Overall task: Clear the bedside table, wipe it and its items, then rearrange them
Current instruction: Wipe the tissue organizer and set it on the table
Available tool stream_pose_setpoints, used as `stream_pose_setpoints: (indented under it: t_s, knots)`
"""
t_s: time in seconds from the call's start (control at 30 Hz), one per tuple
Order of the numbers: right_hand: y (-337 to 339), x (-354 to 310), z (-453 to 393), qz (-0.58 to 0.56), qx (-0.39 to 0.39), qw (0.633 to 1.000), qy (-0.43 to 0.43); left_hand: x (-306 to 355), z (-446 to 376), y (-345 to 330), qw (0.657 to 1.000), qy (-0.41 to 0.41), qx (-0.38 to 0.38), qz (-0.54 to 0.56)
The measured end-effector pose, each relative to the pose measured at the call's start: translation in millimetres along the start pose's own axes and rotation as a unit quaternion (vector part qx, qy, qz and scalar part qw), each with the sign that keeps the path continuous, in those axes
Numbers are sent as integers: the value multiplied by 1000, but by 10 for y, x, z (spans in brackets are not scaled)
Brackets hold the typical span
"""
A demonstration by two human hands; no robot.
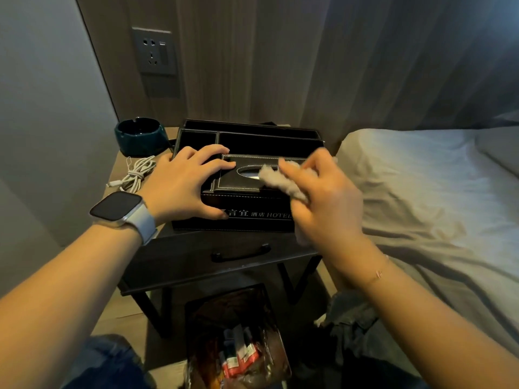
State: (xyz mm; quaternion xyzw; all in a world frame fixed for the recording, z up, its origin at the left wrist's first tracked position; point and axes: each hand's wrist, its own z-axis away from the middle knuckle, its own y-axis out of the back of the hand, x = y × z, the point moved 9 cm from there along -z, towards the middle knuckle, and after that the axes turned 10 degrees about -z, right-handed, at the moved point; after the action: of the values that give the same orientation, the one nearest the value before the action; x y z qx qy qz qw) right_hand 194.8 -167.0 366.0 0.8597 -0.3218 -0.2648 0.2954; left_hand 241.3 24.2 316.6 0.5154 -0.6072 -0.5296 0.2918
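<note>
- The right hand [323, 200] has its grip closed around a bunched grey cloth [283, 179], pinched between fingers and palm; the cloth's free end touches the lid of the black tissue-box organiser [247, 197], right at the oval tissue slot
- The left hand [185, 183] has an open grip, holding nothing; it lies spread flat on the organiser's left part, thumb down the front face, bracing it
- The organiser sits on the bedside surface [224, 265], with a dark ashtray [140, 136] behind its left corner and a coiled white cable [137, 172] just beside it; the bed [421, 192] is close on the right
- To wipe well, I judge: keep the left hand pressing so the box does not slide; sweep the cloth along the lid and away from the slot, so tissue is not snagged; then do the front face and the back compartments
- The ashtray and cable are on the surface, so clearing looks unfinished
- Hard to tell: the right hand hides the organiser's right end and part of its printed wording; the compartments are too dark to see inside; the bin [236, 346] below is cut off at the frame's bottom edge
</note>
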Motion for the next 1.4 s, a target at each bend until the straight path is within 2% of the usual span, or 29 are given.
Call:
stream_pose_setpoints:
  t_s: [0.13,0.27,0.37,0.43,0.47,0.57,0.63,0.7,0.73,0.8,0.9,1.0,1.1,1.23,1.4]
  knots:
    - [-351,-195,40,83,-24,995,46,0,-4,4,1000,7,-4,1]
    - [-379,-54,513,-36,-42,998,38,-6,-7,2,1000,4,-2,6]
    - [-94,-7,462,-81,44,995,36,-16,-6,3,1000,6,-2,15]
    - [24,-1,257,-64,100,993,23,-11,-7,21,999,2,3,32]
    - [9,-20,158,-46,105,993,20,-9,-6,29,999,2,2,40]
    - [-282,-133,204,9,85,995,46,-7,-3,31,998,5,0,57]
    - [-651,-75,552,-6,29,998,51,-2,2,30,998,10,-3,63]
    - [-1003,106,1008,-32,-40,999,10,12,6,37,998,20,-8,65]
    - [-1060,222,1196,-65,-43,996,-31,20,11,37,997,26,-11,68]
    - [-940,374,1362,-147,16,985,-92,39,12,41,996,41,-15,76]
    - [-475,453,1216,-236,161,948,-143,139,-7,48,994,65,-25,78]
    - [-211,618,929,-272,279,902,-186,183,7,77,991,76,-9,114]
    - [-257,708,753,-286,367,864,-194,166,40,94,991,69,14,116]
    - [-640,535,813,-262,417,838,-235,207,41,73,996,58,12,65]
    - [-912,241,786,-343,407,813,-235,200,49,91,995,64,17,68]
